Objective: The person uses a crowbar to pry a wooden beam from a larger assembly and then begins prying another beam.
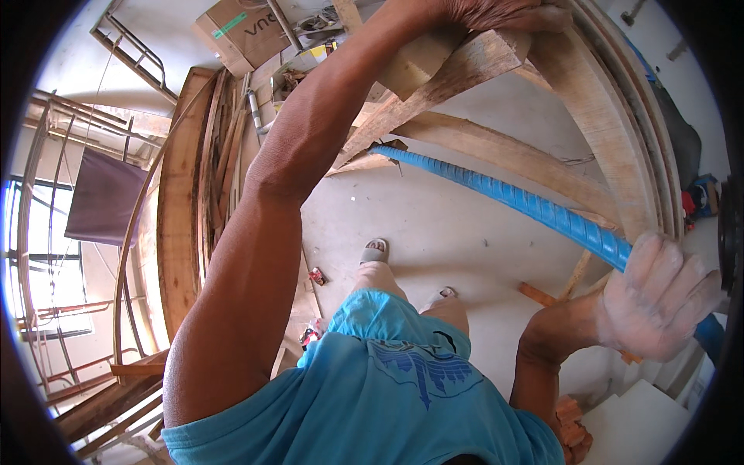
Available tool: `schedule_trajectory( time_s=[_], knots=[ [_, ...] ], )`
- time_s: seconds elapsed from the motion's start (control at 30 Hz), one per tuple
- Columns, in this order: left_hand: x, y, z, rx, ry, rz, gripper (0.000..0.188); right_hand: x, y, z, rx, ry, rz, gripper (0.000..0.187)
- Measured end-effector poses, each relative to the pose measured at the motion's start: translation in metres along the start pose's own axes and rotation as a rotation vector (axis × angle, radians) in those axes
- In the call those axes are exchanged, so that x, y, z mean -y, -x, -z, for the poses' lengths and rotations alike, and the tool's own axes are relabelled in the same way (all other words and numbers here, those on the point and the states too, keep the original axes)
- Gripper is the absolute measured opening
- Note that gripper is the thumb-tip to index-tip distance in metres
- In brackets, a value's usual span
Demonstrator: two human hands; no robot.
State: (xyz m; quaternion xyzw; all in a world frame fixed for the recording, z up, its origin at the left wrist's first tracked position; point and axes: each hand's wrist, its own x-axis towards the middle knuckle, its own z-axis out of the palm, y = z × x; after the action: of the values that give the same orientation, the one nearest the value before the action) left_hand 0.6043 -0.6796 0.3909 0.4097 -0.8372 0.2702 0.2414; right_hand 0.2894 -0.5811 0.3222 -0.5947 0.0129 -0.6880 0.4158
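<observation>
My right hand is closed around a long bar wrapped in spiralling blue tape. A pale coating covers that hand; I cannot tell whether it is a thin glove or dust. The bar slants up and leftward, its far tip near the wooden pieces. At the top edge, my left hand grips the end of a wooden beam, its fingers bent over the top and partly cut off by the picture's edge. A shorter wood block sits against the beam, under my left wrist.
Curved wooden boards rise on the right, with another plank crossing behind the bar. Stacked boards stand at left beside metal scaffold frames. A cardboard box lies at the back, and bricks at lower right.
</observation>
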Motion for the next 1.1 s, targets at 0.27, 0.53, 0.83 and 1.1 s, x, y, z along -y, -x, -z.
schedule_trajectory(
  time_s=[0.27, 0.53, 0.83, 1.1],
  knots=[
    [0.004, -0.001, 0.011, 0.111, -0.083, -0.114, 0.034, 0.013, 0.092, 0.07, -0.133, -0.293, -0.104, 0.032],
    [0.018, 0.003, 0.001, -0.151, -0.195, -0.448, 0.03, 0.021, 0.12, 0.076, -0.572, 0.138, -0.181, 0.035],
    [0.016, 0.007, 0.012, -0.115, -0.181, -0.385, 0.03, 0.006, 0.16, 0.114, -0.453, -0.303, -0.213, 0.035],
    [0.012, 0.001, 0.015, -0.064, -0.19, -0.46, 0.032, 0.01, 0.139, 0.102, -0.548, -0.383, -0.254, 0.033]
  ],
)
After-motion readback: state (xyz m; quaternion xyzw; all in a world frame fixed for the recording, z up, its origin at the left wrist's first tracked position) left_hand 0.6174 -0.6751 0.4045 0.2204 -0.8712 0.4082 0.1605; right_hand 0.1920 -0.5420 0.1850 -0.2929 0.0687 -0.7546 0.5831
